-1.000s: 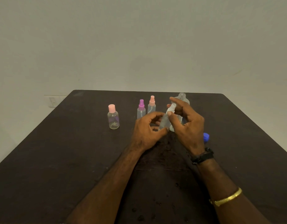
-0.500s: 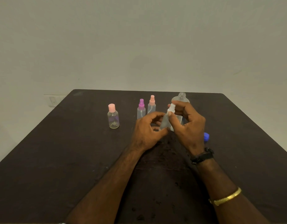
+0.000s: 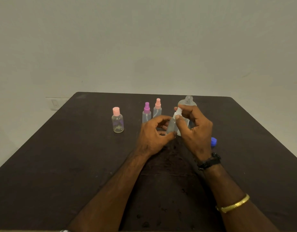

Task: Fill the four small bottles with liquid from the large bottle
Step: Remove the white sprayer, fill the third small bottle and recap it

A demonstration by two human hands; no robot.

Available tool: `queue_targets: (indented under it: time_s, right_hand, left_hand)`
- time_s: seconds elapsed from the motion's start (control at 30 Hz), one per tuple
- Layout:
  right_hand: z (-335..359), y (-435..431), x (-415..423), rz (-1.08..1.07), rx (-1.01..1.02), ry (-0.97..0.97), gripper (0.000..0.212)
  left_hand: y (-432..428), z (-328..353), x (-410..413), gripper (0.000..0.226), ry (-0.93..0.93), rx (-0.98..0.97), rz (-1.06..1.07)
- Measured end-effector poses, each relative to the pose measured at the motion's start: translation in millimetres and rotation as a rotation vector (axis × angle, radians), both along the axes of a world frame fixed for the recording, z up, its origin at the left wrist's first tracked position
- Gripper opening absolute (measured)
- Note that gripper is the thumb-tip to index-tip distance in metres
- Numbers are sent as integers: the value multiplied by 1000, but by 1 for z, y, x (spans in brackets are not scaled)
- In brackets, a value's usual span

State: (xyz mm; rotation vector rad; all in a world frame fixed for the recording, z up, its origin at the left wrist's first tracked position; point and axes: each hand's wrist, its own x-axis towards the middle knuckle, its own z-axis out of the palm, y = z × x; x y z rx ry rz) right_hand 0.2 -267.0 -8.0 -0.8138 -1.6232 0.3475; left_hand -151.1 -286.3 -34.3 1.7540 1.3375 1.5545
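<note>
Here the right hand (image 3: 194, 131) pinches the white spray top (image 3: 177, 113) between thumb and forefinger, the other fingers loosely curled behind it; the left hand (image 3: 154, 133) grips the lower body of the same small spray bottle (image 3: 171, 127), fingers curled round it just above the desk (image 3: 60, 164); so both hands are closed on one bottle, held between them around the middle of the desk, a little toward the far edge. The bottle's long axis is near upright, with the top leaning slightly toward the right edge; the top looks to be getting twisted, though whether on or off cannot be told, nor how much liquid is inside. The large bottle (image 3: 188, 102) stands directly behind the held one, toward the far edge, upright, its threaded neck uncapped; it is nearer the right hand, which would be the natural one to lift it for a pour while the left steadies the small bottle. A blue cap (image 3: 214, 142) lies on the desk just beyond the right hand, toward the right edge. Left of the hands stand a purple-topped spray bottle (image 3: 146, 113) and a pink-topped spray bottle (image 3: 157, 108), close together; further toward the left edge, well apart, stands a pink-capped round bottle (image 3: 118, 121).
</note>
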Motion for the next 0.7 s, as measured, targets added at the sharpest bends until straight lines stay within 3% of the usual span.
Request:
queue_targets:
  time_s: [0.7]
  right_hand:
    - [0, 3, 1, -41, 32, -48, 33]
  left_hand:
    - [0, 1, 2, 48, 8, 24, 0]
